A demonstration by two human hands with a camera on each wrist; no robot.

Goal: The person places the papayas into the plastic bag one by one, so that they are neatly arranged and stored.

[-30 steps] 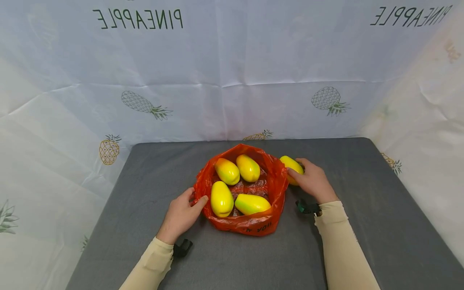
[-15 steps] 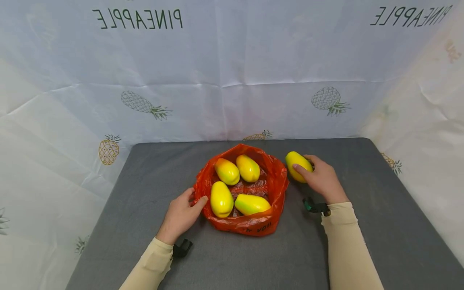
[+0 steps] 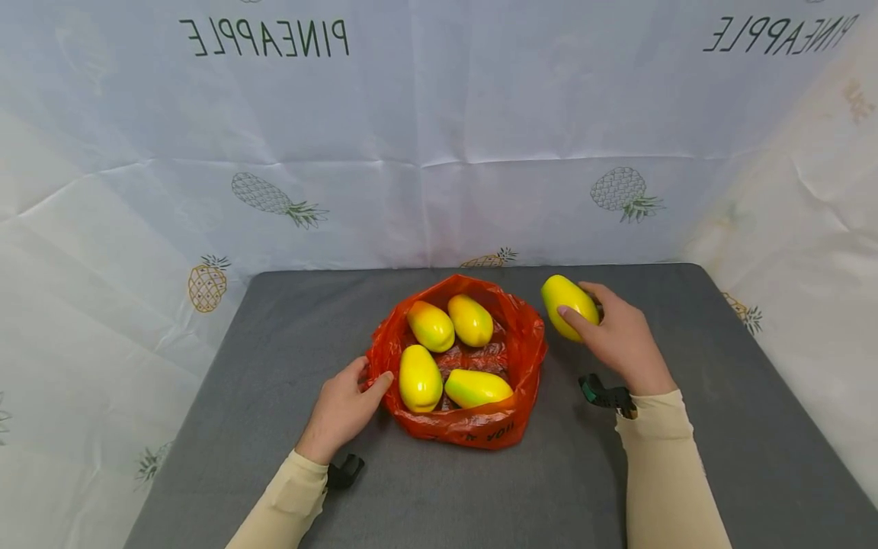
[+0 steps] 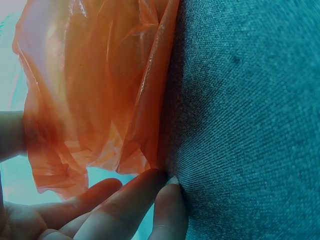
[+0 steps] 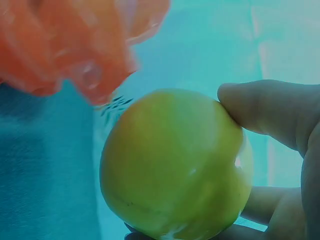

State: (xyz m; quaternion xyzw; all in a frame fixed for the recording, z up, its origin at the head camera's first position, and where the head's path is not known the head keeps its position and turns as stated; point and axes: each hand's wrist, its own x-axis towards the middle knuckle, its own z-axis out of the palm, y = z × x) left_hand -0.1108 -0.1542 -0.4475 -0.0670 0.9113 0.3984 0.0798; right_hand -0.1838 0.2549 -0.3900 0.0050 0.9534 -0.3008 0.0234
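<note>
A red plastic bag (image 3: 527, 358) stands with its mouth wide, and several yellow mangoes (image 3: 420, 379) lie inside. At the bag's left side my left hand (image 3: 343, 408) holds the rim, thumb over the edge and fingers outside; in the left wrist view the fingers (image 4: 125, 205) are against the thin plastic (image 4: 95, 85). To the right of the bag, my right hand (image 3: 620, 335) grips another yellow mango (image 3: 569, 305), raised over the table. Up close in the right wrist view, this mango (image 5: 170, 165) sits between thumb and fingers, apart from the bag.
A dark grey table (image 3: 261, 488) lies under everything. White cloth printed with pineapples (image 3: 425, 206) hangs behind and at both sides. Each wrist wears a black camera mount (image 3: 345, 471).
My right hand has carried the mango rightward and up, away from the bag's right rim. The left hand, the bag and the mangoes in it have stayed in place.
</note>
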